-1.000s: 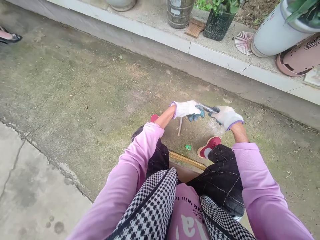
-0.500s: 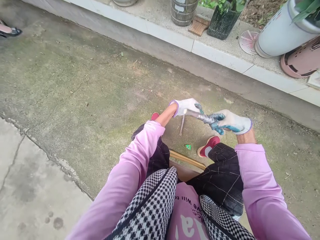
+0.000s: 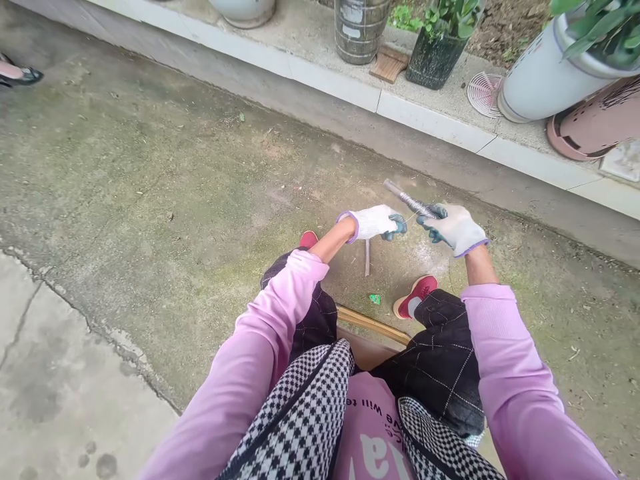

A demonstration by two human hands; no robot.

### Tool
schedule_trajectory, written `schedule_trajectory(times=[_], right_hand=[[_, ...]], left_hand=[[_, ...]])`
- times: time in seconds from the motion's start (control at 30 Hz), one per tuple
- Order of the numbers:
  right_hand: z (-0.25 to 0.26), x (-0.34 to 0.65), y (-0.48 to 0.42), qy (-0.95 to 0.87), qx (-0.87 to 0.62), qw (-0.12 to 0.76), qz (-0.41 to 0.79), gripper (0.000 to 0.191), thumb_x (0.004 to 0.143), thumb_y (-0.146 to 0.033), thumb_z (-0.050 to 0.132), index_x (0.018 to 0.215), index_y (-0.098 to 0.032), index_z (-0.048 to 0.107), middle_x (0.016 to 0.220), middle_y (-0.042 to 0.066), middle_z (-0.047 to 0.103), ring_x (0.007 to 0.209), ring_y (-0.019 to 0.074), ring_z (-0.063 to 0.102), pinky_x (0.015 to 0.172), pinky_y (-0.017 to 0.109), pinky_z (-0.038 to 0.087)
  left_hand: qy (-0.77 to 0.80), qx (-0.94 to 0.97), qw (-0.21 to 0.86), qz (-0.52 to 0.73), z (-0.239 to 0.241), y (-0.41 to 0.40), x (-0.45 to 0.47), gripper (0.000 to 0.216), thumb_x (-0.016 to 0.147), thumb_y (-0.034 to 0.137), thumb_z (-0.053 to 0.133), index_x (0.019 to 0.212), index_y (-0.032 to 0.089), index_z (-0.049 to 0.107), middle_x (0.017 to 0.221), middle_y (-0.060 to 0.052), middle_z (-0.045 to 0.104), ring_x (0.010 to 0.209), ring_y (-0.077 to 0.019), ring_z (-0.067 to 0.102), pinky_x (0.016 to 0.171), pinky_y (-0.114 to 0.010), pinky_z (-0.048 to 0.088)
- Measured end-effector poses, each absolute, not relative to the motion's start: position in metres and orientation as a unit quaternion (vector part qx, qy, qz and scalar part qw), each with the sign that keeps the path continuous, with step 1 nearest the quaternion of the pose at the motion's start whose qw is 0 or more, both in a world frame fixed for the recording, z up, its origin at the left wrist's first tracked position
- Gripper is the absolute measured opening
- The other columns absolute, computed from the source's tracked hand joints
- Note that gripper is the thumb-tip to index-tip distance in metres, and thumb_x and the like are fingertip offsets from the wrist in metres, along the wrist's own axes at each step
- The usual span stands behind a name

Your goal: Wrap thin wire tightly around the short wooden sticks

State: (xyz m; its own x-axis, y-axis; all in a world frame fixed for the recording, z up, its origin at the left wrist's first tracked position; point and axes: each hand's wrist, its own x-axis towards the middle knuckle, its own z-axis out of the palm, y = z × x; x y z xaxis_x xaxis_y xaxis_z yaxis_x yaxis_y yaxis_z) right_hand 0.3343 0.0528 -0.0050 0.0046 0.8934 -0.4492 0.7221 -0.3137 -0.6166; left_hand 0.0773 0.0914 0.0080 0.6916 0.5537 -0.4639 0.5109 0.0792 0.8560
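Both my hands wear white gloves with blue-green coated fingers. My right hand point(image 3: 454, 228) is closed around a greyish rod point(image 3: 393, 189), whose free end points up and to the left. Silvery wire point(image 3: 414, 206) is wound in close turns along the rod just ahead of my fingers. From there a thin strand point(image 3: 411, 218) runs across to my left hand point(image 3: 376, 223), which pinches it with the fingers pressed together. On the ground below my left hand lies another short rod point(image 3: 367, 259), its upper end partly behind the hand.
A green wrapper scrap point(image 3: 375, 299) lies between my red shoes point(image 3: 420, 293). A wooden bar point(image 3: 373, 323) crosses between my knees. Beyond runs a low tiled ledge point(image 3: 430, 127) with several planters, including a white pot point(image 3: 537, 73). Another person's foot point(image 3: 23, 75) shows at far left.
The rod in my right hand has swung so its free end points further up and away. My left hand has come out from behind it, and the wire strand between the hands now shows.
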Motion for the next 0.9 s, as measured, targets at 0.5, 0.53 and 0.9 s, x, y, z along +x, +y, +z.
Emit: schedule_trajectory(times=[0.5, 0.53, 0.9], right_hand=[[0.025, 0.316, 0.024, -0.526, -0.529, -0.003, 0.666, 0.045, 0.06, -0.05, 0.101, 0.089, -0.02, 0.085, 0.071, -0.002, 0.069, 0.061, 0.0157, 0.062, 0.055, 0.028, 0.051], [0.022, 0.315, 0.024, -0.533, -0.54, -0.005, 0.651, 0.044, 0.061, -0.051, 0.1, 0.09, -0.021, 0.085, 0.072, -0.002, 0.07, 0.061, 0.0159, 0.062, 0.055, 0.028, 0.051], [0.033, 0.303, 0.021, -0.57, -0.573, 0.053, 0.587, 0.057, 0.071, -0.052, 0.092, 0.12, -0.023, 0.088, 0.081, -0.001, 0.077, 0.062, 0.0162, 0.064, 0.054, 0.027, 0.051]], left_hand=[[0.413, 0.705, 0.576, 0.0, 0.008, 0.104, 0.064, 0.02, 0.09, 0.027, 0.077, 0.072, 0.02, 0.068, 0.07, 0.003, 0.065, 0.071, -0.0152, 0.052, 0.07, -0.031, 0.04], [0.419, 0.713, 0.562, -0.005, 0.009, 0.104, 0.063, 0.023, 0.092, 0.027, 0.076, 0.072, 0.021, 0.067, 0.07, 0.003, 0.063, 0.071, -0.0155, 0.051, 0.071, -0.032, 0.039], [0.46, 0.756, 0.464, -0.045, 0.015, 0.115, 0.06, 0.03, 0.097, 0.029, 0.073, 0.071, 0.024, 0.06, 0.073, 0.001, 0.064, 0.072, -0.0174, 0.049, 0.073, -0.037, 0.036]])
